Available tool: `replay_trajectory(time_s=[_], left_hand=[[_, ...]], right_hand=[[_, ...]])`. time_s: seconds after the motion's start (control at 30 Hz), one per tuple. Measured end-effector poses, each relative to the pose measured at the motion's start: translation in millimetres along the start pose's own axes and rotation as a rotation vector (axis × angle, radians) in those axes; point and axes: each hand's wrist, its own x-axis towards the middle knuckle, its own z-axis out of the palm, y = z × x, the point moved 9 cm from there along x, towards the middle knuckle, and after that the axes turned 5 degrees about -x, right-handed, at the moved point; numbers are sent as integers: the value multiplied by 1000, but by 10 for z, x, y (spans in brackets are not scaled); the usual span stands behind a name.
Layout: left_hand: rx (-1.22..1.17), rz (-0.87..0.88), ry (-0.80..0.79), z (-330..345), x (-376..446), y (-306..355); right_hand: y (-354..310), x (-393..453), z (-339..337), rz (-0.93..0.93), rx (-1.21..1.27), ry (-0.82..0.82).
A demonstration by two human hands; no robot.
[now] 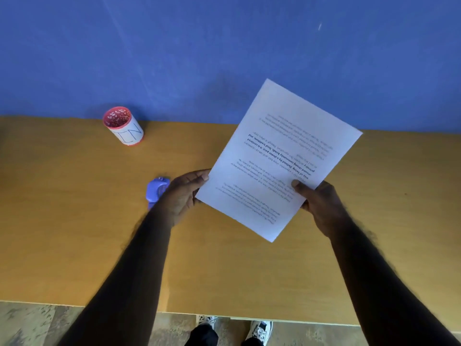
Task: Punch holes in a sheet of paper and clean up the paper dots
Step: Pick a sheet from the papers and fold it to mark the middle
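Shoes (pixel 259 330) show at the bottom edge, on a mottled floor (pixel 37 323), just under the near edge of the wooden table (pixel 74 221). Two bare forearms reach up over the tabletop. Both hands hold one printed sheet of paper (pixel 277 158) above the table, tilted so its far corner rises against the blue wall (pixel 224 46) and its text runs upside down to the wearer. The right hand (pixel 321 206) pinches the sheet's right edge near the lower corner, thumb pressed flat on the printed face and the fingers hidden behind the page. The left hand (pixel 184 193) closes on the left edge, thumb tip on top at the margin and the fingers curled beneath. Just beside and partly behind the left hand, a small purple hole punch (pixel 156 189) lies on the table, apart from the sheet. Farther back and to the left, close to the wall, a red-rimmed cup (pixel 123 126) with a white paper label stands upright, well apart from the punch.
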Motion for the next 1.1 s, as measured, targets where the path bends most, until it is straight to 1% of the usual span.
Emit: replay_trajectory(time_s=[0.07,0.13,0.23,0.33,0.4,0.53,0.6,0.73,0.87,0.93,1.0,1.03,1.1], left_hand=[[145,10,-99,84,18,144],[279,62,-142,206,33,287],[330,180,-173,418,23,490],[397,274,-143,509,-27,608],[421,299,-112,504,-42,589],[525,270,-54,436,-25,350],[547,249,-45,390,-18,250],[492,247,-48,364,-14,258],[512,241,-28,346,13,214],[507,246,10,329,29,210],[454,242,60,308,23,243],[405,240,80,293,20,264],[255,241,130,264,16,274]], right_hand=[[-115,-17,-16,-46,-62,-25],[-239,-43,-3,-105,-115,-52],[-436,-108,78,-224,-180,-75],[-554,-176,181,-316,-190,-110],[-549,-191,187,-332,-171,-101],[-247,-102,103,-210,-219,-8],[-124,-76,103,-171,-242,-3],[-122,-28,67,-172,-273,9],[-63,21,68,-145,-314,27],[-64,36,40,-148,-325,69],[-72,35,-11,-149,-367,148],[-34,33,-59,-111,-370,204],[174,-29,-138,85,-240,298]])
